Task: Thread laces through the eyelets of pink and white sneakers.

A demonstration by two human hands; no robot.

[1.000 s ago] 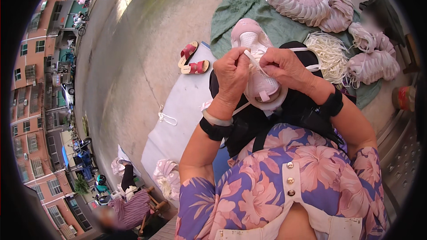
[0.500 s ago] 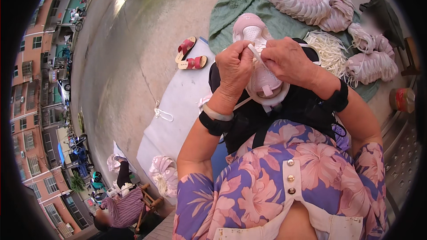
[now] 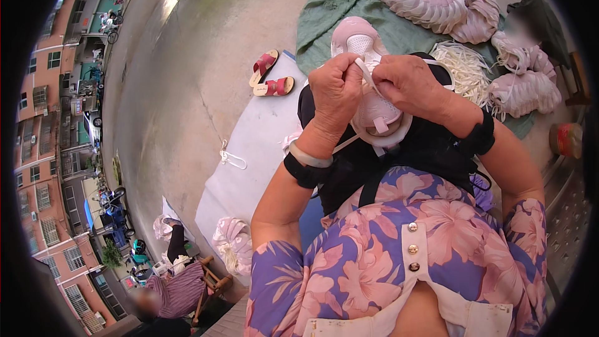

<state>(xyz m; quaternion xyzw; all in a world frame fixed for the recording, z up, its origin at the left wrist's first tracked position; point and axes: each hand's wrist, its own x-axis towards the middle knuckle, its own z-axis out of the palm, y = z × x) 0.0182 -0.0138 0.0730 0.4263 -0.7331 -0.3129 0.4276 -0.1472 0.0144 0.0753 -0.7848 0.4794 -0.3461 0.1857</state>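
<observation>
A pale pink and white sneaker (image 3: pixel 354 27) rests on my lap, its toe pointing away from me. My left hand (image 3: pixel 334 87) is closed at the left of the lacing, pinching a flat white shoelace (image 3: pixel 364 70) between thumb and forefinger. On the other side my right hand (image 3: pixel 409 83) is closed too, its curled fingers on the same lace. The lace runs between both hands over the tongue. Part of the lacing is hidden behind my fingers. A loose lace end trails below my left wrist.
On a green cloth (image 3: pixel 324 22) ahead lie bundled pink shoe uppers (image 3: pixel 430 9) and a heap of white laces (image 3: pixel 465 72). Red sandals (image 3: pixel 273 86) stand left, by a pale sheet (image 3: pixel 231 193). A jar (image 3: pixel 564 140) is far right. Another person (image 3: pixel 178 290) sits at lower left.
The whole view has shifted slightly, moving the scene a little rightward in the picture. Both hands keep their grip on the lace, with only slight finger movement.
</observation>
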